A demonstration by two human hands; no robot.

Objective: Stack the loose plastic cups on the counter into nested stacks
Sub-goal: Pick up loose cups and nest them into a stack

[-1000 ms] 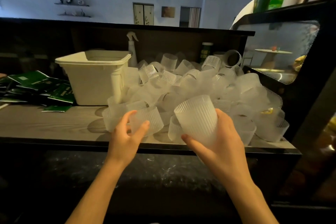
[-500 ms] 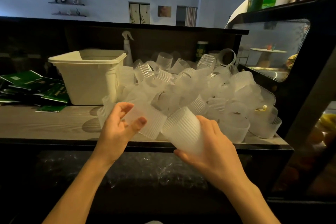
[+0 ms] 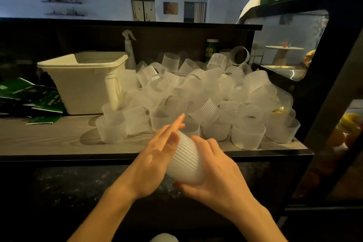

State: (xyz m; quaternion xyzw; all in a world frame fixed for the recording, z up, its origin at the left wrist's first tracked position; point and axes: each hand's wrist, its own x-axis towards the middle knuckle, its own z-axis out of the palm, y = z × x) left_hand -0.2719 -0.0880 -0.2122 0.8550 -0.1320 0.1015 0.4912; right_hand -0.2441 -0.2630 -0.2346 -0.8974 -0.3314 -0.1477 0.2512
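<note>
A big heap of loose frosted ribbed plastic cups (image 3: 196, 92) covers the right half of the wooden counter (image 3: 49, 139). In front of the counter edge, my right hand (image 3: 216, 173) grips a ribbed cup (image 3: 186, 161) tilted with its mouth toward the upper left. My left hand (image 3: 157, 155) lies flat against that mouth end, fingers straight and pointing up toward the heap. Whether more cups sit nested inside the held one is hidden by my hands.
A cream plastic bin (image 3: 84, 82) stands left of the heap, with a spray bottle (image 3: 129, 49) behind it. Green packets (image 3: 29, 96) lie at the far left. A glass display case (image 3: 284, 45) borders the counter's right end. A green canister (image 3: 211, 47) stands at the back.
My left hand took a cup from the heap's front, brought it to the right hand's cup, and now presses flat on it. Both hands drew back toward me, below the counter edge.
</note>
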